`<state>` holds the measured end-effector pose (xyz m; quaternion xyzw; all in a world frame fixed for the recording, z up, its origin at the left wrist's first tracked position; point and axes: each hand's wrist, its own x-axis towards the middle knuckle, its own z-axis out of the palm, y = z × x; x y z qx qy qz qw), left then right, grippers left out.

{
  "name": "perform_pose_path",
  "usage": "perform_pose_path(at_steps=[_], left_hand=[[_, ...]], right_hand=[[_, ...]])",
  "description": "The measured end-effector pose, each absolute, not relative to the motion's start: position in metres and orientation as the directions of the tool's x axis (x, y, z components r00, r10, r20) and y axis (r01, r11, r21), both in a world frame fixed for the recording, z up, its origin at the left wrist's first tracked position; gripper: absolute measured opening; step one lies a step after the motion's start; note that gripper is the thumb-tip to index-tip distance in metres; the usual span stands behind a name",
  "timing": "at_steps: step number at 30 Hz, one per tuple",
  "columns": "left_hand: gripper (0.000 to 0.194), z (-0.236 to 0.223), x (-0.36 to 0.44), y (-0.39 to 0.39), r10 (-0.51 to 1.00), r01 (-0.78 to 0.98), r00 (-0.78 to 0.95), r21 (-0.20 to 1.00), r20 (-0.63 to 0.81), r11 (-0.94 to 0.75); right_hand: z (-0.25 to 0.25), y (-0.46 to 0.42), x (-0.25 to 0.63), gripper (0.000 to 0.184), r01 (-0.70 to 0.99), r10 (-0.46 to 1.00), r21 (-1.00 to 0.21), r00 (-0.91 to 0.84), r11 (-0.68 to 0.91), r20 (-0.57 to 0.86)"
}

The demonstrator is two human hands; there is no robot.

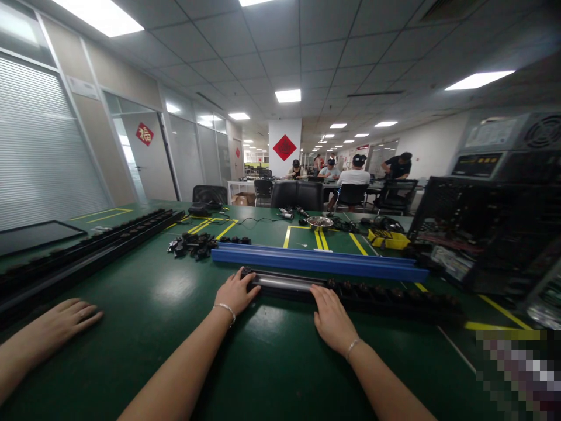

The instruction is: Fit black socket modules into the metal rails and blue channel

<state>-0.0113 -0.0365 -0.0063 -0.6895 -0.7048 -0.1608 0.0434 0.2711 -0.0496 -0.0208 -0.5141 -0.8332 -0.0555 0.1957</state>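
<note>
A long black rail (394, 304) lies crosswise on the green table, with a smooth silver strip (284, 283) along its left part and a row of small black parts on its right part. At its left end is my left hand (236, 292), fingers over the black end piece and thumb on the near side. My right hand (331, 316) rests with stretched fingers on the near edge, close to where the silver strip meets the black parts. Just behind lies a blue channel (315, 261). Loose black parts (195, 245) form a pile at its left end.
Another person's hand (65, 321) rests on the table at the left, near long black rails (109, 240). Farther back are a metal dish (319, 222), a yellow box (389, 239) and cables. Computer hardware (473, 228) stands at the right. People sit beyond.
</note>
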Motion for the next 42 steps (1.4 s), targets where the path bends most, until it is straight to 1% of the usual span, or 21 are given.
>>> perform_pose_path(at_steps=[3, 6, 13, 19, 26, 37, 39, 42], left_hand=[[0.051, -0.005, -0.014, -0.038, 0.968, 0.976, -0.08, 0.218, 0.239, 0.027], [0.051, -0.006, -0.016, -0.038, 0.97, 0.971, -0.094, 0.237, 0.225, 0.039], [0.052, -0.005, -0.017, -0.038, 0.969, 0.976, -0.101, 0.21, 0.227, 0.052], [0.05, -0.004, -0.018, -0.041, 0.968, 0.971, -0.129, 0.225, 0.213, 0.08], [0.052, 0.0, -0.035, -0.041, 0.968, 0.971, -0.155, 0.211, 0.197, 0.112], [0.052, -0.003, -0.04, -0.045, 0.964, 0.983, -0.136, 0.149, 0.23, 0.103], [0.052, -0.003, -0.043, -0.044, 0.962, 0.98, -0.148, 0.163, 0.23, 0.112], [0.053, -0.002, -0.056, -0.044, 0.955, 0.963, -0.208, 0.217, 0.21, 0.162]], right_hand=[[-0.022, -0.049, 0.272, 0.057, 0.877, 0.827, -0.106, -0.393, 0.469, 0.401], [-0.022, -0.049, 0.272, 0.056, 0.876, 0.824, -0.105, -0.395, 0.471, 0.407], [-0.02, -0.05, 0.272, 0.056, 0.871, 0.823, -0.111, -0.401, 0.478, 0.402], [-0.019, -0.051, 0.271, 0.057, 0.877, 0.839, -0.124, -0.39, 0.464, 0.38], [-0.018, -0.051, 0.27, 0.057, 0.873, 0.835, -0.132, -0.39, 0.469, 0.387], [-0.019, -0.051, 0.27, 0.057, 0.881, 0.842, -0.124, -0.383, 0.457, 0.379], [-0.018, -0.051, 0.27, 0.057, 0.883, 0.846, -0.124, -0.381, 0.452, 0.374], [-0.018, -0.051, 0.27, 0.057, 0.882, 0.844, -0.127, -0.381, 0.455, 0.377]])
